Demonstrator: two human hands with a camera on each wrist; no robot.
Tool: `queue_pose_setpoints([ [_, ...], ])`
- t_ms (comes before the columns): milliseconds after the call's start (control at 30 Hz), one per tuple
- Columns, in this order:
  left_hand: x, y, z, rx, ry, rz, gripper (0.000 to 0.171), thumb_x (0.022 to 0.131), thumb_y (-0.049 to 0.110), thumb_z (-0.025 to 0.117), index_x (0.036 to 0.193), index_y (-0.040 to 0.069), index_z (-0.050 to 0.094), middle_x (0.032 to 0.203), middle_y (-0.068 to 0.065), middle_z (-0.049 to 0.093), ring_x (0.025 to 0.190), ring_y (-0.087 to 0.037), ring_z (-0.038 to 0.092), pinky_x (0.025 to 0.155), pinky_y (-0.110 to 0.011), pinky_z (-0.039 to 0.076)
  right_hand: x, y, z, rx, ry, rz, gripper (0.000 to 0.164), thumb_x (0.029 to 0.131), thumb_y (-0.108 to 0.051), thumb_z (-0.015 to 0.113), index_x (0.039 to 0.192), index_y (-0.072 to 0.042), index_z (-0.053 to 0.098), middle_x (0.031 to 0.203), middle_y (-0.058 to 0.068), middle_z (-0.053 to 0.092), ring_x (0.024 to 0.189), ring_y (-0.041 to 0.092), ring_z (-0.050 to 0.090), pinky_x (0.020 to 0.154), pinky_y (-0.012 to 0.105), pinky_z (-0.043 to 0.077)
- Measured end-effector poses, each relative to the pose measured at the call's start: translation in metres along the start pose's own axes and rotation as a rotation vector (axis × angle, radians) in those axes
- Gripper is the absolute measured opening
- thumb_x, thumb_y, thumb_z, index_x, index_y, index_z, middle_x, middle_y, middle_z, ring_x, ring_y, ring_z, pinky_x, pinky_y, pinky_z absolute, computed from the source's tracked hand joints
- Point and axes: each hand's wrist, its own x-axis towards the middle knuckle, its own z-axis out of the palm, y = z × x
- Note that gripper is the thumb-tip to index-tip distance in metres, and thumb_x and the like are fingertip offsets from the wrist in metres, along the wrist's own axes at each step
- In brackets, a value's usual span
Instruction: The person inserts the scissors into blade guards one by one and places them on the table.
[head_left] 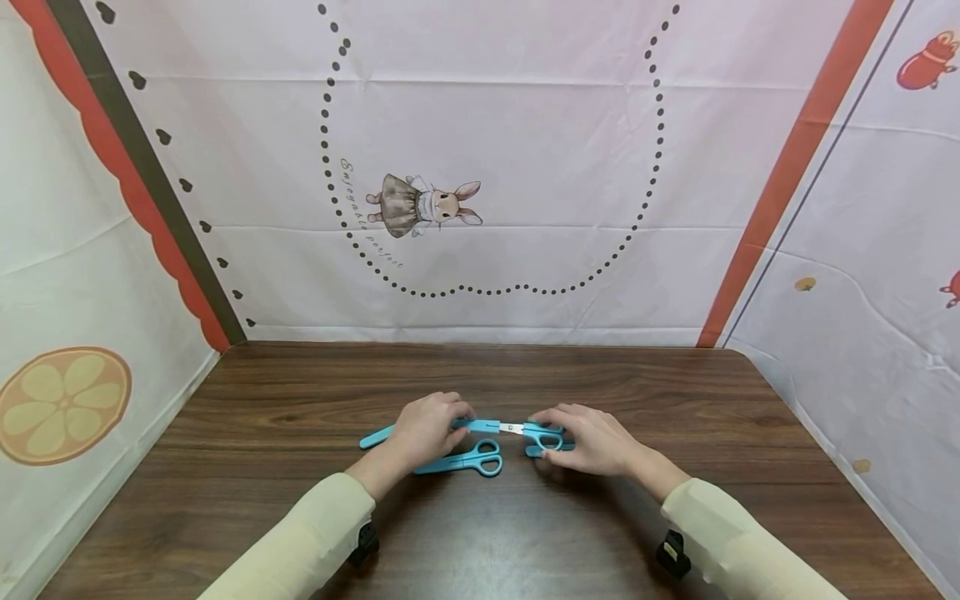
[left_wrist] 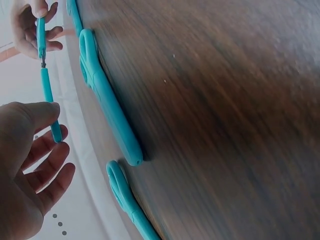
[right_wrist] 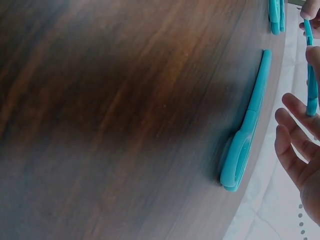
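My left hand (head_left: 429, 431) pinches the light-blue blade cover (head_left: 484, 426) of a pair of scissors between thumb and fingertips. At the other end, my right hand (head_left: 598, 442) grips the blue handles (head_left: 534, 429) of these scissors. A short stretch of silver metal (head_left: 512, 428) shows between cover and handles. In the left wrist view, the held scissors hang above the tabletop. Below my left hand lies a second pair of covered blue scissors (head_left: 487, 458), handles to the right. Another blue pair (right_wrist: 246, 125) rests under my right hand, partly hidden in the head view.
Beyond my left hand, the end of one more blue scissors cover (head_left: 375, 437) sticks out on the dark wood table (head_left: 300, 392). A white printed cloth (head_left: 495, 150) stands behind the table and along both sides.
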Motion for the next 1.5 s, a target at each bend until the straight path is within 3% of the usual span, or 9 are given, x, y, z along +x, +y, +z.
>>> queue_pose_setpoints([
  [833, 0.0024, 0.0036, 0.0012, 0.026, 0.001, 0.002, 0.016, 0.082, 0.027, 0.069, 0.098, 0.023, 0.069, 0.09, 0.008, 0.062, 0.077, -0.01, 0.059, 0.059, -0.025, 0.047, 0.006, -0.0038, 0.0014, 0.027, 0.012, -0.02, 0.042, 0.082, -0.037, 0.066, 0.123, -0.028, 0.057, 0.089, -0.015, 0.055, 0.065, 0.006, 0.05, 0.054, 0.018, 0.037],
  [1167, 0.0021, 0.0042, 0.0031, -0.002, 0.016, -0.004, 0.016, 0.082, 0.026, 0.069, 0.097, 0.021, 0.069, 0.09, 0.006, 0.062, 0.075, -0.01, 0.059, 0.057, -0.024, 0.046, 0.0073, -0.0036, 0.0031, 0.006, 0.009, 0.056, 0.056, 0.078, -0.043, 0.069, 0.125, -0.018, 0.053, 0.086, -0.013, 0.059, 0.067, 0.003, 0.053, 0.054, 0.018, 0.039],
  [1500, 0.0028, 0.0036, 0.0079, 0.004, 0.039, -0.015, 0.016, 0.081, 0.022, 0.07, 0.096, 0.02, 0.069, 0.088, 0.006, 0.061, 0.073, -0.009, 0.056, 0.056, -0.022, 0.044, 0.007, -0.002, 0.0033, 0.016, 0.015, 0.083, 0.055, 0.077, -0.045, 0.07, 0.121, -0.016, 0.055, 0.087, -0.012, 0.06, 0.069, 0.0, 0.054, 0.056, 0.017, 0.041],
])
